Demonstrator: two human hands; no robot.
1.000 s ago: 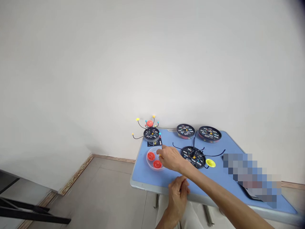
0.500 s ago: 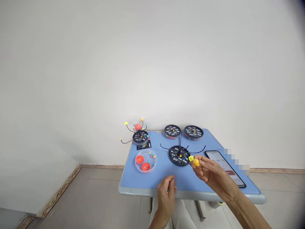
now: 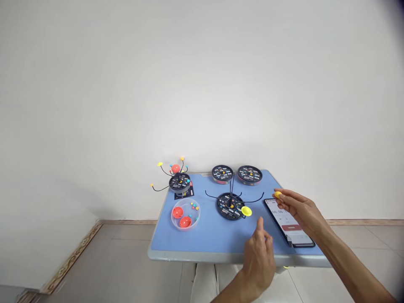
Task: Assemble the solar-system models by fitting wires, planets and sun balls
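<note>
My right hand (image 3: 298,208) pinches a small yellow-orange ball (image 3: 277,194) between thumb and fingertips, raised over the upper part of the phone. My left hand (image 3: 259,254) hovers at the table's front edge, index finger stretched forward, the others partly curled, with nothing visible in it. Beyond it stands a planet model (image 3: 229,206), a round black printed base with several thin curved black arms. A yellow disc (image 3: 246,211) is at the end of the arm facing me; the other arm tips look bare.
A clear round dish (image 3: 179,203) on the left holds two red half-shells and several small coloured balls. Behind it an assembled model (image 3: 179,182) rests on a black card. Two closed round cases (image 3: 222,173) stand at the back. A phone (image 3: 292,228) showing a timer lies at right.
My right hand has moved right and up with the yellow ball, away from the model's yellow disc. My left hand has shifted right and extended its index finger. The view has turned slightly right.
</note>
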